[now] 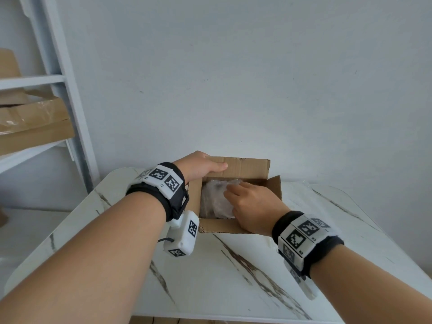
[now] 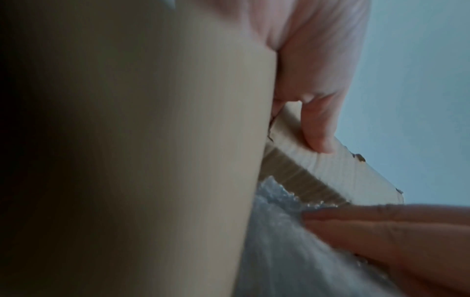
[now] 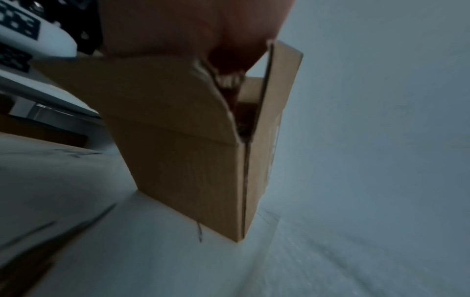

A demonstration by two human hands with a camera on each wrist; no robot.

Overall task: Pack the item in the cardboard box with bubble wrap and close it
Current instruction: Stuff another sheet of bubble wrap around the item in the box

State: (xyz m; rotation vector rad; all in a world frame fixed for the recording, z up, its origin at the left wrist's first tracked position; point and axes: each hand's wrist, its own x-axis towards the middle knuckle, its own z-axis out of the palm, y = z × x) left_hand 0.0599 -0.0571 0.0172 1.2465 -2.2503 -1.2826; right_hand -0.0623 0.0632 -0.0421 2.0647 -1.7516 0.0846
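An open brown cardboard box (image 1: 273, 190) stands at the far side of the marble table (image 1: 233, 277). Inside it lies a bundle of bubble wrap (image 1: 212, 199); what it wraps is hidden. My left hand (image 1: 210, 164) grips the far flap (image 2: 330, 166) at its left corner, thumb (image 2: 318, 124) on the inner face. My right hand (image 1: 233, 192) reaches into the box from the near side, its straight fingers (image 2: 381, 231) lying on the bubble wrap (image 2: 274, 241). The right wrist view shows the box (image 3: 190, 150) from outside, with the near and right flaps standing up.
A white shelf rack (image 1: 58, 78) stands at the left with flat cardboard pieces (image 1: 35, 127) on it. A plain wall rises directly behind the box. The table's near edge (image 1: 210, 318) is close below my forearms.
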